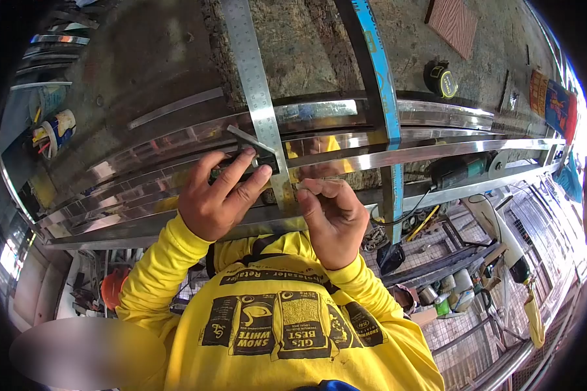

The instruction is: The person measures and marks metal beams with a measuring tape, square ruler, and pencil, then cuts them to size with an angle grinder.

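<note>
My left hand (216, 195) grips the dark head of a combination square (262, 107), its fingertips on the head. The square's long steel blade lies across several shiny metal bars (365, 156) that run from left to right over the bench. Just right of the blade's lower end, my right hand (334, 218) is closed in a pinch, thumb against curled fingers. Whatever sits in that pinch is too small or hidden to name. A blue spirit level (379, 72) crosses the bars further right.
A tape measure (441, 79) and a brown wood-grain piece (452, 26) lie on the worn bench (156, 52). A green angle grinder (460, 169) rests at the right. At the left stands a white tub (57, 130) with things in it. Below are racks and clutter.
</note>
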Tool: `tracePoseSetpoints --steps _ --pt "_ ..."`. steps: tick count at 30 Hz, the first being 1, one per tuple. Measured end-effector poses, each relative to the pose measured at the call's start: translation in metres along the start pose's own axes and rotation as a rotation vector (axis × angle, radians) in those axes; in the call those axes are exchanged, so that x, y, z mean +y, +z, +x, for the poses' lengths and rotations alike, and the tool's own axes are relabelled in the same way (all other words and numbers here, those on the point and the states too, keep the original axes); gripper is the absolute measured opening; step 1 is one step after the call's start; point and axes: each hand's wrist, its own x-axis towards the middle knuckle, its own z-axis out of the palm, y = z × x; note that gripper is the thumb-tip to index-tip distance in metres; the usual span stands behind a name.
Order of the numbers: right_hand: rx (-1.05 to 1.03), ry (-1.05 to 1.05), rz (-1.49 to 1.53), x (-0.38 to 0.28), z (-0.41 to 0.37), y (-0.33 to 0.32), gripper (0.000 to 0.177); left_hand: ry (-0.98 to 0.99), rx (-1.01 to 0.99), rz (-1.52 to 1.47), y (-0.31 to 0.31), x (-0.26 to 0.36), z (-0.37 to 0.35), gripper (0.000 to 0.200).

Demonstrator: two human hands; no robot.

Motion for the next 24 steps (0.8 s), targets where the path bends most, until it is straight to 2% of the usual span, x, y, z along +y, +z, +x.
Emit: tracePoseSetpoints --steps 2,5,8,11,24 --pt "0.028 0.044 0.074 -0.002 0.000 0.005 0.016 0.003 0.005 -0.002 0.000 0.000 0.000 0.044" --pt "0.037 -0.001 0.039 0.003 0.002 0.008 0.017 0.005 0.001 -0.005 0.000 0.000 0.000 0.044" --pt "0.020 -0.018 -0.072 0.000 0.002 0.008 0.012 0.008 -0.002 0.000 -0.002 0.000 0.001 0.043" --pt "0.004 -0.203 -0.324 -0.008 0.008 0.007 0.015 0.020 0.004 0.008 0.000 -0.001 0.000 0.043" --pt "-0.022 -0.321 -0.541 -0.015 0.010 0.019 0.025 0.038 0.021 -0.006 0.000 -0.004 0.001 0.043"
